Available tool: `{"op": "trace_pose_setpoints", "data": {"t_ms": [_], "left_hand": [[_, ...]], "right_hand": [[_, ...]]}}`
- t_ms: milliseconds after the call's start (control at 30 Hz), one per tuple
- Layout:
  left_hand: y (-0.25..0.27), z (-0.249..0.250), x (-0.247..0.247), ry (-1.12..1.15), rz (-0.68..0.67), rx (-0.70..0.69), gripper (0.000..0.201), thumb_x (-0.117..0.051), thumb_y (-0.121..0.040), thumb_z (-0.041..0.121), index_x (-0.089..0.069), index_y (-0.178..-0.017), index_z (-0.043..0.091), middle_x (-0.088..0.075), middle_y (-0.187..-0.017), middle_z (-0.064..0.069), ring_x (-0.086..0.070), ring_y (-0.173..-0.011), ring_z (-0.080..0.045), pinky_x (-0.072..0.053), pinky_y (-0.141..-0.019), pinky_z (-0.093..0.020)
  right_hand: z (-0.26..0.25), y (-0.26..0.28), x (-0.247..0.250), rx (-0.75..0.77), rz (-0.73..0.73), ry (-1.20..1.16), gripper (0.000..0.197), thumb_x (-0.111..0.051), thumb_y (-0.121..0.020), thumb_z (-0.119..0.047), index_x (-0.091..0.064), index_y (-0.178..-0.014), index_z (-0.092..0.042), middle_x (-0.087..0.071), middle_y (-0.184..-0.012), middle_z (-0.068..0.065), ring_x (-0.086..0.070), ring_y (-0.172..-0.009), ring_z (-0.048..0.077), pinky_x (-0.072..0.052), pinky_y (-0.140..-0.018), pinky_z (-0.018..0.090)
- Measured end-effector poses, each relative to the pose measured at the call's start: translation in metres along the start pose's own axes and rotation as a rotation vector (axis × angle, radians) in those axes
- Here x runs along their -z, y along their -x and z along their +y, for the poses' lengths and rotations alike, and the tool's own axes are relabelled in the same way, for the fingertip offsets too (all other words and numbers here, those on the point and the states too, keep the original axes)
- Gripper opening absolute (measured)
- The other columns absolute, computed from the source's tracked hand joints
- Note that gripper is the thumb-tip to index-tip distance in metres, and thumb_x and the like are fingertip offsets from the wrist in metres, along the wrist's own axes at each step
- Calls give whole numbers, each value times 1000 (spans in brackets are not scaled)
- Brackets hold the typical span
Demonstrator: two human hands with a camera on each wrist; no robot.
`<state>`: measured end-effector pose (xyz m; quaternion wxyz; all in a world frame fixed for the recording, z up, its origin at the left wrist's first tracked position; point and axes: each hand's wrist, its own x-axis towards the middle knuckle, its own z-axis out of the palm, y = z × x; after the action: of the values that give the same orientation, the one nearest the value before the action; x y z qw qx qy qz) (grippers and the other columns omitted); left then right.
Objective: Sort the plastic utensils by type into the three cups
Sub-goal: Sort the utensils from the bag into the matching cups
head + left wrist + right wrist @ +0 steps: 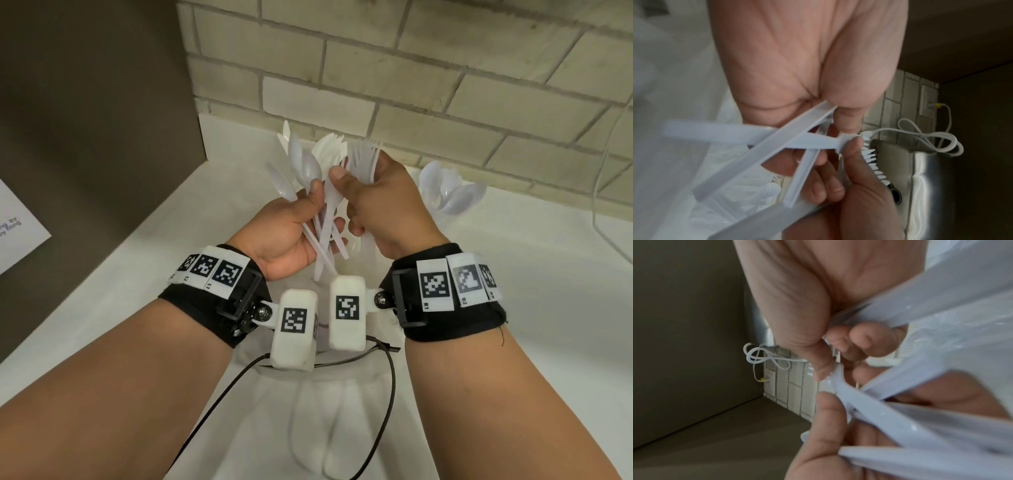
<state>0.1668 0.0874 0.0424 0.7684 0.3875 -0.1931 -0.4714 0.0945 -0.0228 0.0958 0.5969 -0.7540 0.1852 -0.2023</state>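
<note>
Both hands meet above the white counter. My left hand grips a mixed bundle of white plastic spoons and knives by the handles. My right hand grips a fan of forks, and its thumb and fingers pinch one utensil in the left hand's bundle. A clear cup of spoons stands behind and to the right. Another clear cup with blurred white utensils sits below my wrists. In the left wrist view, crossed handles lie across my left palm and fork tines show. In the right wrist view, handles fill the right side.
A tiled wall runs behind the counter and a dark panel closes the left side. A clear plastic rim shows at the far right. A steel sink, a coiled white cable and a wall outlet lie nearby.
</note>
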Motion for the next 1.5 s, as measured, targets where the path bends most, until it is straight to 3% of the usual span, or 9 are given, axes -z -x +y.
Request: {"op": "trace_pose_setpoints", "data": {"t_ms": [133,300,433,600,900,1167,1267,1400,1500], "left_hand": [[0,1,-1,11,128,1,24,-44,-99,22,-67,-101,17,-56,-76,-2,-55,-69,-16,-48,-72,-35],[-1,4,-2,-58,192,18,19,-45,-100,19,-64,-100,17,-54,-68,2,-61,-63,-12,-54,-80,-38],[-7,7,-6,-114,274,-2,18,-49,-98,27,-63,-94,16,-46,-64,4,-47,-50,-8,-50,-59,-28],[-13,8,-9,-126,321,-15,20,-53,-96,31,-62,-94,14,-42,-64,3,-40,-47,-8,-41,-51,-25],[-17,8,-8,-135,358,12,20,-53,-97,30,-62,-94,12,-43,-63,3,-40,-45,-8,-40,-49,-25],[-14,10,-5,-137,379,18,19,-53,-97,29,-62,-94,12,-42,-63,2,-40,-45,-8,-39,-49,-25],[-15,7,-6,-136,375,31,18,-53,-97,28,-62,-94,13,-41,-64,2,-40,-45,-8,-40,-49,-24],[-16,4,-9,-150,368,44,18,-53,-97,28,-62,-94,13,-42,-64,2,-40,-45,-8,-41,-50,-24],[-14,4,-11,-182,352,55,20,-53,-96,30,-62,-94,12,-44,-63,2,-44,-48,-9,-45,-53,-25]], "right_hand": [[3,-5,8,2,57,-99,4,-56,-95,-16,-53,-97,-15,-67,-87,17,-42,-40,9,-34,-42,24],[-9,-28,42,121,242,-201,14,-48,-98,-12,-50,-112,-12,-65,-82,5,-59,-63,15,-48,-51,28],[-18,-56,63,237,338,-265,19,-44,-98,-5,-47,-111,-17,-55,-105,7,-68,-70,13,-59,-73,37],[-1,-89,61,353,401,-187,26,-45,-92,1,-46,-116,-8,-57,-103,12,-61,-78,13,-50,-60,26],[36,-119,38,330,387,-318,30,-49,-89,8,-48,-103,-19,-54,-93,6,-58,-72,11,-50,-66,29],[63,-117,43,205,365,-211,36,-74,-76,-5,-56,-101,-25,-62,-95,2,-59,-93,14,-51,-90,29],[65,-117,43,169,352,-51,18,-62,-91,-18,-66,-108,-17,-66,-97,-9,-60,-96,6,-48,-91,20],[71,-116,41,29,224,285,32,-46,-99,-30,-65,-119,-15,-65,-109,-2,-58,-111,16,-41,-92,23],[57,-114,44,129,277,335,36,-44,-100,-31,-59,-129,-15,-61,-128,2,-53,-121,14,-39,-101,23]]}}
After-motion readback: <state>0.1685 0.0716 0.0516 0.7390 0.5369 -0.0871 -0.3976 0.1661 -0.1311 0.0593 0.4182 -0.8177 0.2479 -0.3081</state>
